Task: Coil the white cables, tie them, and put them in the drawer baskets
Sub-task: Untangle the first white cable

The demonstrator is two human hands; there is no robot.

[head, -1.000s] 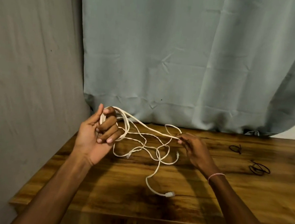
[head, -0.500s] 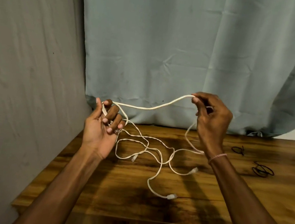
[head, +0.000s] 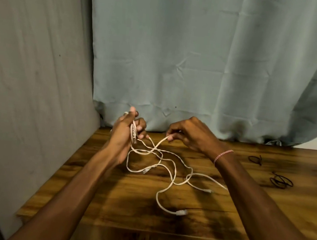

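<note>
My left hand [head: 125, 135] grips a small coil of white cable [head: 133, 133] above the back left of the wooden table [head: 162, 219]. A strand runs from the coil to my right hand [head: 189, 134], which pinches it just above the table. The loose white cables [head: 169, 172] lie tangled on the wood below both hands, with one plug [head: 181, 212] near the middle and another plug [head: 207, 191] by my right forearm. No drawer or basket is in view.
Two black ties lie on the right side of the table, one tie [head: 255, 160] farther back and a larger tie [head: 281, 181] nearer. A grey-blue curtain [head: 199, 65] hangs behind the table and a grey wall [head: 29, 85] stands on the left.
My right hand lifted a strand high, then came down and left toward my left hand, laying another loop onto the coil. The loose tangle shifted on the table.
</note>
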